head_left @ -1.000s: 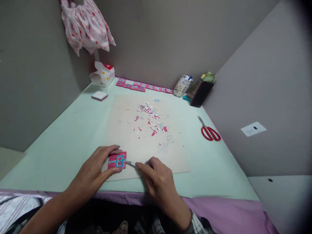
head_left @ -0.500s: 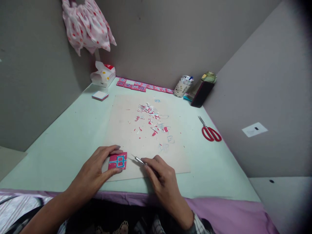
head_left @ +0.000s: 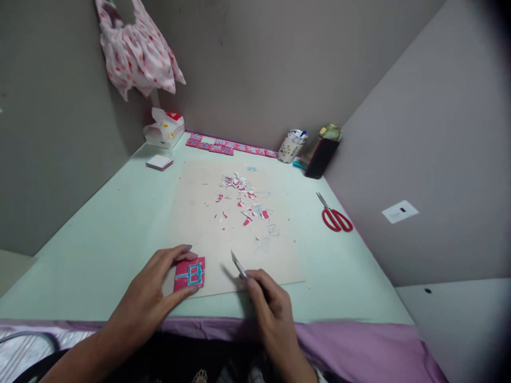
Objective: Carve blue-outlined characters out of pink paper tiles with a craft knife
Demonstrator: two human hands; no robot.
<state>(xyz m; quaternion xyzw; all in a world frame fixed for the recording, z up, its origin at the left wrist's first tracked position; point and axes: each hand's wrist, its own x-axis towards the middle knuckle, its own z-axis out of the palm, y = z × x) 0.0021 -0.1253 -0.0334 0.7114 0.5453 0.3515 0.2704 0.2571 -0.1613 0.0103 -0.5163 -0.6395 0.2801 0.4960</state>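
Observation:
My left hand (head_left: 155,290) grips a small red paper square (head_left: 182,270) between thumb and fingers, at its top and bottom edges. Blue lines outlined in white are drawn on the square, which lies at the near left of a beige board (head_left: 223,266). In my right hand (head_left: 271,306) is a craft knife (head_left: 239,265), its blade pointing up and away from me. The blade is apart from the square, to its right. Farther up the board lies a heap of red and white paper scraps (head_left: 237,182), with loose bits scattered around it.
Red-handled scissors (head_left: 336,219) lie at the right. Along the back are a row of red cut squares (head_left: 227,149), a pen cup (head_left: 293,146) and a dark phone-like slab (head_left: 321,158). A paper stack (head_left: 159,161) and white box (head_left: 165,129) are at the back left.
My right hand has moved the knife right, away from the square, and its blade has turned more upward. My left hand stays on the square. The whole view has shifted slightly.

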